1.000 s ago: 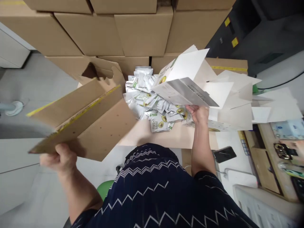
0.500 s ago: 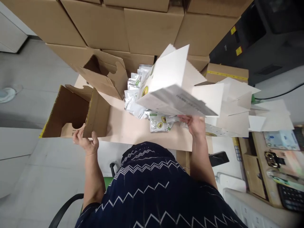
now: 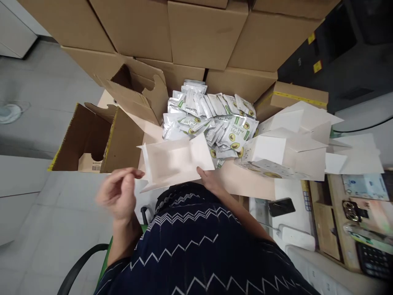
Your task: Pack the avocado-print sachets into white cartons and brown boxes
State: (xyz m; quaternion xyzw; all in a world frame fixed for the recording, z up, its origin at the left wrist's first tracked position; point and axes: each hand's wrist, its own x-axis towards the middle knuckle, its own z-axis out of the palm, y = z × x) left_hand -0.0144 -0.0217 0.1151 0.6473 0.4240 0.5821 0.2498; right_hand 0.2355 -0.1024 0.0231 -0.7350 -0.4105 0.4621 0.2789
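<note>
Fingers of right hand (image 3: 211, 182) clamped on white carton (image 3: 175, 162); left hand (image 3: 118, 192) loose, fingers apart, empty. Brown box (image 3: 95, 141) just left; pouch pile (image 3: 211, 119) behind on tabletop (image 3: 245, 182).

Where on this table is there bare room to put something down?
One bare strip of table lies at the near edge, between the white carton in the right hand and the flat carton stack. The back is crowded with sachets.

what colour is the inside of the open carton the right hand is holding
White. The open carton shows a plain white inside in the head view, held by the right hand.
</note>
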